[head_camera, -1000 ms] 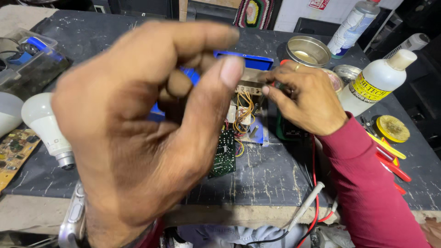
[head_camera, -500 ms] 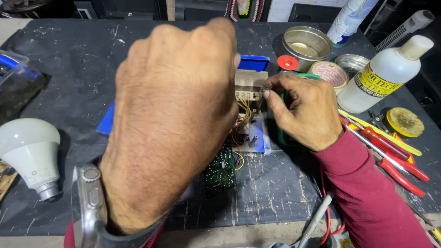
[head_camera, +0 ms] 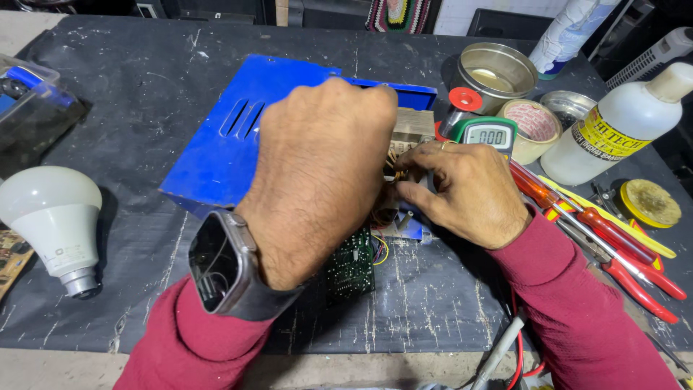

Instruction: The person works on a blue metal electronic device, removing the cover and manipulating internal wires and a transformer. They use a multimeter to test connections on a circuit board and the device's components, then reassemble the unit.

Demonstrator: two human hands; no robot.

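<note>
A blue metal case (head_camera: 224,152) lies open on the dark bench, with a metal transformer block (head_camera: 413,124) and loose wires inside. A green circuit board (head_camera: 351,263) hangs out at its near edge. My left hand (head_camera: 321,173), with a dark watch on the wrist, reaches into the case over the wiring; its fingers are curled and their tips are hidden. My right hand (head_camera: 462,191) rests at the case's right side with its fingertips pinching at the wires (head_camera: 395,165) beside the transformer. A green-edged digital meter (head_camera: 485,134) stands just behind my right hand.
A white bulb (head_camera: 54,220) lies at the left. Right of the case are a metal tin (head_camera: 497,71), a tape roll (head_camera: 533,126), a white bottle (head_camera: 621,126), red-handled screwdrivers and pliers (head_camera: 613,242) and a yellow disc (head_camera: 650,204). A clear box (head_camera: 29,101) sits far left.
My left hand has dropped from close in front of the camera down into the blue case, uncovering the case's lid. My right hand stays at the wires.
</note>
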